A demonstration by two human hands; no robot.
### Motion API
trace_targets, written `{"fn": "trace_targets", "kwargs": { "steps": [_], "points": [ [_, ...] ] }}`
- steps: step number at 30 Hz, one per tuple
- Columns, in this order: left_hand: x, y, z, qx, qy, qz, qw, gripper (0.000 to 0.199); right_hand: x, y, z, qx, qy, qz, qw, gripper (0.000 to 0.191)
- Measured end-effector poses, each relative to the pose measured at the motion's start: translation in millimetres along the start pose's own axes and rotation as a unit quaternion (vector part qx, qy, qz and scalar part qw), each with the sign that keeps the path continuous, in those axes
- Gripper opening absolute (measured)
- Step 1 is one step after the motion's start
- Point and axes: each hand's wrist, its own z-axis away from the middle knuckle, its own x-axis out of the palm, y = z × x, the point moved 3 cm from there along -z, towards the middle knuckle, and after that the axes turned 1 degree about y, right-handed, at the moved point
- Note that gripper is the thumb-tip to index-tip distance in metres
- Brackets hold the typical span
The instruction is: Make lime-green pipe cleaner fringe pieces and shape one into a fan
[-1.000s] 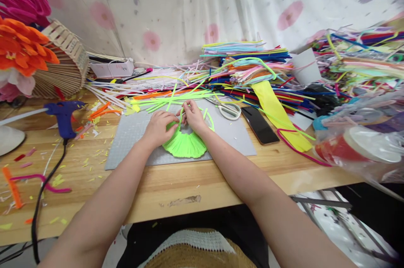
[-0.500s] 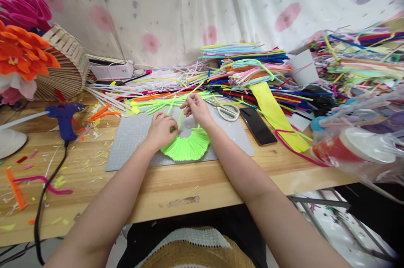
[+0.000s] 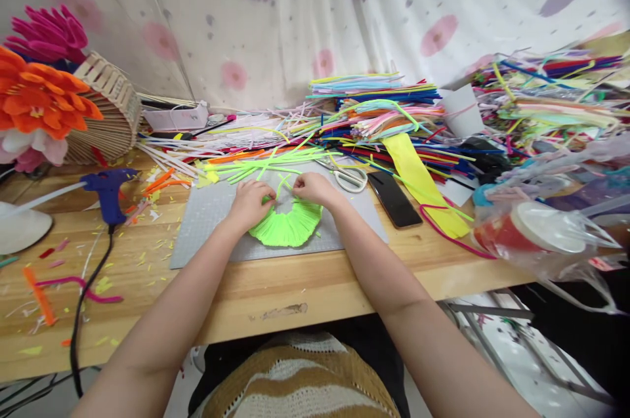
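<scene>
On the grey cutting mat [image 3: 207,234] lies a bright green fan of pipe cleaners [image 3: 285,228], its closely packed strips curving in a half ring that opens away from me. My left hand [image 3: 251,203] is closed on the fan's left end, with thumb and fingertips together. At the right end, my right hand [image 3: 314,189] pinches the inner edge; its fingertips partly hide what they grip. A thin bent green pipe cleaner [image 3: 282,185] stands up between both hands. Loose green pipe cleaners [image 3: 266,165] lie just beyond the mat's far edge.
Scissors [image 3: 350,178] and a black phone [image 3: 395,199] lie to the right, beside a yellow strip [image 3: 426,185]. Bundled pipe cleaners [image 3: 394,113] pile up behind. A blue glue gun [image 3: 109,195] with its cord stands left, near a basket of flowers [image 3: 111,106]. A bagged cup [image 3: 522,231] sits right.
My right hand has come down from above the fan to its right end. My left hand stays at the left end. The view has shifted slightly.
</scene>
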Motion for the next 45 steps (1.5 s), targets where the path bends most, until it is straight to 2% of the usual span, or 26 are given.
{"fn": "trace_targets", "kwargs": {
  "steps": [3, 6, 11, 13, 15, 19, 22, 25, 29, 32, 36, 40, 43, 45],
  "points": [
    [-0.4, -5, -2, -0.016, -0.004, 0.023, 1.000, 0.011, 5, -7, -5, -0.035, 0.020, -0.086, 0.995, 0.015],
    [-2.2, -10, -6, -0.061, 0.000, 0.101, 0.993, 0.018, 10, -11, -7, -0.068, 0.010, -0.131, 0.989, 0.019],
    [-5.2, -8, -16, -0.106, 0.016, 0.263, 0.959, 0.031, 14, -19, -6, -0.136, -0.005, -0.162, 0.977, 0.022],
    [-5.7, -8, -19, -0.148, 0.043, 0.293, 0.944, 0.035, 12, -23, -4, -0.141, -0.005, -0.149, 0.979, 0.020],
    [-5.6, -10, -20, -0.180, 0.078, 0.309, 0.931, 0.036, 10, -25, -1, -0.117, 0.007, -0.094, 0.989, 0.020],
    [-4.3, -16, -20, -0.202, 0.121, 0.347, 0.908, 0.033, 6, -30, 7, -0.093, 0.017, 0.008, 0.995, 0.024],
    [-7.2, -22, -20, -0.225, 0.163, 0.369, 0.887, 0.028, 3, -35, 10, -0.108, 0.015, 0.020, 0.994, 0.024],
    [-12.0, -25, -20, -0.247, 0.209, 0.408, 0.853, 0.024, 0, -37, 10, -0.119, 0.036, 0.026, 0.992, 0.027],
    [-16.5, -26, -20, -0.271, 0.239, 0.428, 0.829, 0.025, 1, -36, 10, -0.120, 0.063, 0.031, 0.990, 0.030],
    [-22.0, -23, -21, -0.258, 0.227, 0.403, 0.848, 0.027, 1, -32, 10, -0.112, 0.052, 0.010, 0.992, 0.032],
    [-33.0, -12, -24, -0.209, 0.145, 0.314, 0.915, 0.028, -3, -34, 7, -0.128, 0.022, -0.024, 0.991, 0.032],
    [-42.2, -1, -31, -0.156, 0.090, 0.226, 0.957, 0.026, -3, -41, -6, -0.129, 0.015, -0.071, 0.989, 0.025],
    [-46.2, 4, -39, -0.124, 0.084, 0.172, 0.974, 0.023, 3, -45, -17, -0.121, 0.009, -0.178, 0.977, 0.026],
    [-49.8, 7, -45, -0.100, 0.103, 0.147, 0.979, 0.018, 7, -45, -21, -0.108, 0.015, -0.293, 0.950, 0.026]
  ]
}}
